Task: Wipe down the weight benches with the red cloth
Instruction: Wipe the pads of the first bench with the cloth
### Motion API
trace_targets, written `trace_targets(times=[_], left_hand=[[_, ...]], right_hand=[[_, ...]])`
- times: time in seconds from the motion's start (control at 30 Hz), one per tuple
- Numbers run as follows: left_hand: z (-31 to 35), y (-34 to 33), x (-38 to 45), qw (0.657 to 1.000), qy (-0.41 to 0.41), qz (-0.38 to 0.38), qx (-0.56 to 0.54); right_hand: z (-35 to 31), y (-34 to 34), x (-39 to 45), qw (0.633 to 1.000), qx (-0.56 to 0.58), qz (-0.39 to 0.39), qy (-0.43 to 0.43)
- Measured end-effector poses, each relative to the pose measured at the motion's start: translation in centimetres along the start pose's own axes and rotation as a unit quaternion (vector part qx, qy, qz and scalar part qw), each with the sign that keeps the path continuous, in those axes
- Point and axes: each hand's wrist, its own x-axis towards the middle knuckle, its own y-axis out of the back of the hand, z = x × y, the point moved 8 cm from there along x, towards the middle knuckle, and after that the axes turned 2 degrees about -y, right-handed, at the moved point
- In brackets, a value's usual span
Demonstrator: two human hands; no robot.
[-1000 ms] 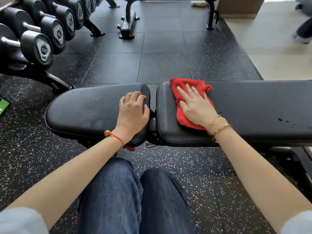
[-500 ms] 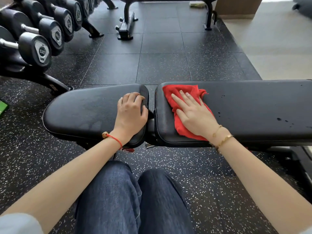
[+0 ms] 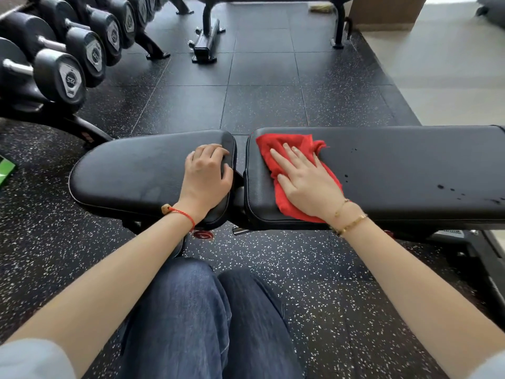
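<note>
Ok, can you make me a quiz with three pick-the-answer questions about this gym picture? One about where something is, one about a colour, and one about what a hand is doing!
1. Where is the cloth?
A. On the floor
B. On the long pad of the bench
C. On the dumbbell rack

2. What colour is the string on the left wrist?
A. Red
B. Blue
C. Green

3. What is the right hand doing?
A. Hanging in the air
B. Lifting a dumbbell
C. Pressing flat on the cloth

Answers:
1 B: the red cloth lies near the left end of the long pad.
2 A: the string bracelet by the left hand is red.
3 C: the right hand lies on the cloth with straight fingers.
</note>
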Motion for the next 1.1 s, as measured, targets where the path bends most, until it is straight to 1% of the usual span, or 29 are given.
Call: trace_targets(times=[0.07, 0.17, 0.23, 0.3, 0.37, 0.43, 0.5, 0.57, 0.63, 0.7, 0.77, 0.83, 0.93, 1.1], left_hand=[[0.0, -0.1, -0.2, 1.0, -0.003, -0.006, 0.002], [0.1, -0.2, -0.3, 1.0, -0.009, -0.016, 0.005], [0.1, -0.2, -0.2, 1.0, -0.012, -0.014, 0.005], [0.1, -0.2, -0.1, 1.0, -0.013, -0.007, 0.004], [0.0, -0.3, -0.1, 1.0, -0.012, -0.004, 0.007], [-0.1, -0.3, 0.0, 1.0, -0.011, -0.002, 0.012], [-0.2, -0.3, 0.1, 1.0, -0.014, -0.004, 0.015], [-0.3, -0.4, 0.0, 1.0, -0.021, -0.007, 0.012], [-0.4, -0.3, -0.1, 1.0, -0.028, -0.007, 0.004], [-0.6, -0.3, -0.2, 0.999, -0.036, -0.005, -0.001], [-0.6, -0.4, -0.3, 0.999, -0.042, -0.004, 0.001], [-0.5, -0.6, -0.1, 0.999, -0.043, -0.008, 0.006], [-0.3, -0.9, 0.0, 0.999, -0.043, -0.013, 0.011], [-0.5, -1.1, -0.1, 0.999, -0.044, -0.016, 0.012]], right_hand=[[1.9, 0.4, -0.8, 1.0, 0.006, 0.002, -0.025], [4.3, 0.7, 0.4, 0.997, 0.011, -0.017, -0.076], [5.0, 0.8, 2.2, 0.994, 0.014, -0.023, -0.108], [4.5, 0.9, 4.1, 0.993, 0.013, -0.025, -0.118], [3.0, 0.7, 5.2, 0.994, 0.009, -0.028, -0.106], [0.8, 0.4, 5.1, 0.997, -0.002, -0.024, -0.075], [-1.0, 0.1, 3.6, 0.999, -0.008, -0.013, -0.036], [-1.2, -0.1, 1.6, 1.0, 0.0, -0.003, -0.019], [0.2, 0.2, 0.3, 0.999, 0.016, -0.003, -0.038], [2.4, 0.5, 0.2, 0.996, 0.021, -0.007, -0.083], [4.0, 0.8, 1.5, 0.99, 0.015, -0.011, -0.136], [4.4, 1.0, 3.1, 0.985, 0.009, -0.008, -0.17], [4.1, 0.8, 4.7, 0.982, 0.01, -0.007, -0.188], [4.1, 0.7, 4.6, 0.983, 0.013, 0.002, -0.182]])
